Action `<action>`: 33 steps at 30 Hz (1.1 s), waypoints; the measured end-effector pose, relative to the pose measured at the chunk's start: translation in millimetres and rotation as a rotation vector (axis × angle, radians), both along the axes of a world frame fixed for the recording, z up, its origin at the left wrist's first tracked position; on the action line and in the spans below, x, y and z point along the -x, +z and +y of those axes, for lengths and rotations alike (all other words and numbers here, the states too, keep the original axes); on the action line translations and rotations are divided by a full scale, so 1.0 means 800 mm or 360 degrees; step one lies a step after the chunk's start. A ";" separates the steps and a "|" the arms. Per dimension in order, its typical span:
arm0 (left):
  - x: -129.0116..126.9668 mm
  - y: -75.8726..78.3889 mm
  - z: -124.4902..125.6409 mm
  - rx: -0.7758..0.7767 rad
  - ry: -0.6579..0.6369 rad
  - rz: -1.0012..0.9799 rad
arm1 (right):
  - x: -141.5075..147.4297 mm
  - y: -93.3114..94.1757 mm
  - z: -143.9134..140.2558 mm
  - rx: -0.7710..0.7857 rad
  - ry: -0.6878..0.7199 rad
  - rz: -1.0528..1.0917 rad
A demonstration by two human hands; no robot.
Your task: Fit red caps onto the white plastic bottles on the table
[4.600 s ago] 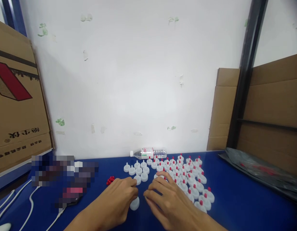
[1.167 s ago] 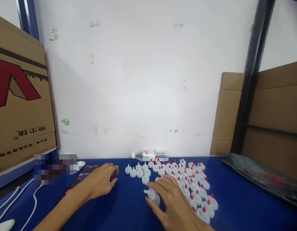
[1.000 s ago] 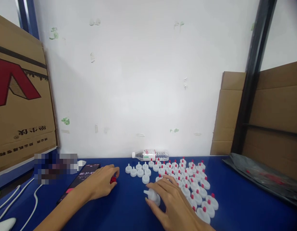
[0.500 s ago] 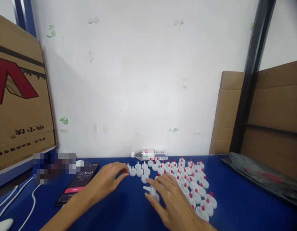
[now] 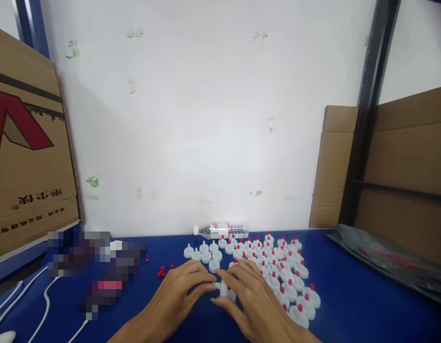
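My right hand (image 5: 247, 290) grips a white nozzle cap (image 5: 224, 289), turned on its side with its spout toward the left. My left hand (image 5: 186, 290) is pinched at the tip of that spout; whatever lies between its fingertips is hidden. Several small red tips (image 5: 162, 272) lie on the blue table just beyond my left hand. Beyond both hands stand several white nozzle caps with bare spouts (image 5: 206, 256). To the right, many more white caps with red tips (image 5: 286, 274) stand close together, partly covered by my right hand.
A clear plastic bottle (image 5: 222, 230) lies along the wall behind the caps. At left are white cables (image 5: 47, 297), a blurred-out patch and a printed cardboard box (image 5: 31, 143). A dark plastic bag (image 5: 381, 257) rests at the right edge of the table.
My left hand has moved right, from beside the bare-spout caps to the spout of the cap in my right hand. The loose red tips it covered now show. My right hand keeps its grip.
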State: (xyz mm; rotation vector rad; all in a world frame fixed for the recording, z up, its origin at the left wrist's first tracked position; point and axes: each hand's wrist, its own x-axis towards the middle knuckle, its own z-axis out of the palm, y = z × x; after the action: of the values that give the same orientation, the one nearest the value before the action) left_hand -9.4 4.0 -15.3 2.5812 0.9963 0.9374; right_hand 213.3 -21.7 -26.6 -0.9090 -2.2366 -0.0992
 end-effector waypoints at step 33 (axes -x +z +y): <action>0.007 0.005 0.009 -0.0137 0.0593 0.0420 | 0.005 0.000 -0.007 0.0118 -0.0015 -0.0175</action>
State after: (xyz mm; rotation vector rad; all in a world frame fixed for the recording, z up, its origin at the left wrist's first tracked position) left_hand -14.8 11.0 -11.5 2.6925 1.5819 0.7394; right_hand 209.2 -27.1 -26.6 -0.9751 -2.3514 -0.0729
